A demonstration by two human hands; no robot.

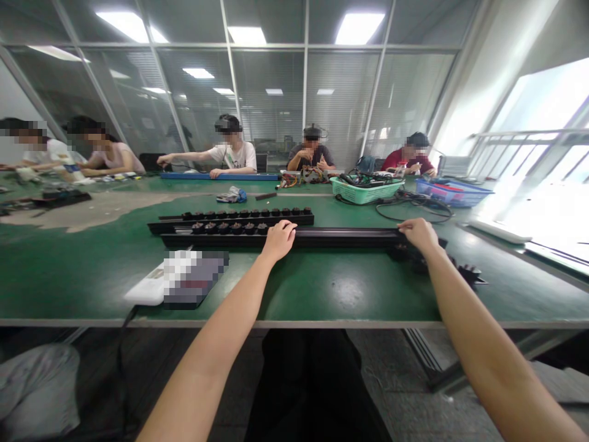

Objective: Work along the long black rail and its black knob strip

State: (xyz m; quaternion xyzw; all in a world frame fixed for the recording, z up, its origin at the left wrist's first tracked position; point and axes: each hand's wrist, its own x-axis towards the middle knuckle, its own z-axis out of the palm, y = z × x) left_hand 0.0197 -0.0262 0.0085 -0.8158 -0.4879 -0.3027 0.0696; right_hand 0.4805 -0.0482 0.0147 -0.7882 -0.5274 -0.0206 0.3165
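Note:
A long black rail (pixel 345 238) lies across the green table in front of me. My left hand (pixel 279 240) is closed on the rail near its middle, with the fingertips on the upper edge. At the rail's right end, my right hand (pixel 419 236) pinches the edge between thumb and fingers. Several small round black parts (pixel 223 228) stand in a row left of my left hand. Behind them is a second black rail (pixel 294 218) carrying a similar row. More loose black parts (pixel 469 273) lie beside and below my right hand, which partly hides them.
A white device (pixel 147 285) and a dark blurred-out object (pixel 202 288) lie at front left. Farther back are a crumpled cloth (pixel 231 195), a green basket (pixel 363 191) of cables and a blue basket (pixel 453 193). Several people work along the far side.

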